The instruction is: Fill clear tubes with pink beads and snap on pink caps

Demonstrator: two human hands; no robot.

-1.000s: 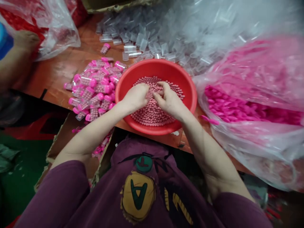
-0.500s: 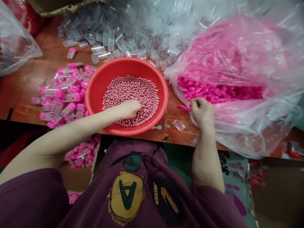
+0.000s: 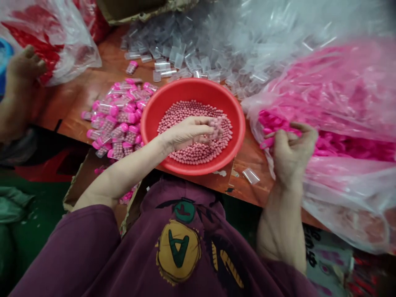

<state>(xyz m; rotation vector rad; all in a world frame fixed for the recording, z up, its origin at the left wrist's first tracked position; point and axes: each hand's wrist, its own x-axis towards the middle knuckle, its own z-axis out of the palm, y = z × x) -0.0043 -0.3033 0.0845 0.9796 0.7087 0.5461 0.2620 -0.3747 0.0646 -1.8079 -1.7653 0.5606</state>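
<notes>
My left hand (image 3: 193, 134) is over the red basin (image 3: 238, 111), its fingers closed round a small clear tube (image 3: 215, 126) that holds pink beads. Below it, loose pink beads (image 3: 192, 154) cover the basin's bottom. To the right, my right hand (image 3: 292, 154) is at the mouth of a plastic bag (image 3: 346, 78) of bright pink caps (image 3: 349, 144). Its fingers are curled together among the caps; whatever is between them cannot be made out. A few pink caps (image 3: 267, 142) lie just left of that hand.
Filled tubes with pink caps (image 3: 119, 115) are heaped left of the basin. Empty clear tubes (image 3: 185, 53) are piled behind it, and one clear tube (image 3: 251, 176) lies near the table edge. Another person's hand (image 3: 26, 62) is at far left, beside a bag with red contents (image 3: 71, 45).
My left hand has come up out of the beads and the filled tube now shows in its fingers. My right hand has moved onto the caps at the bag's mouth. The view has swung left.
</notes>
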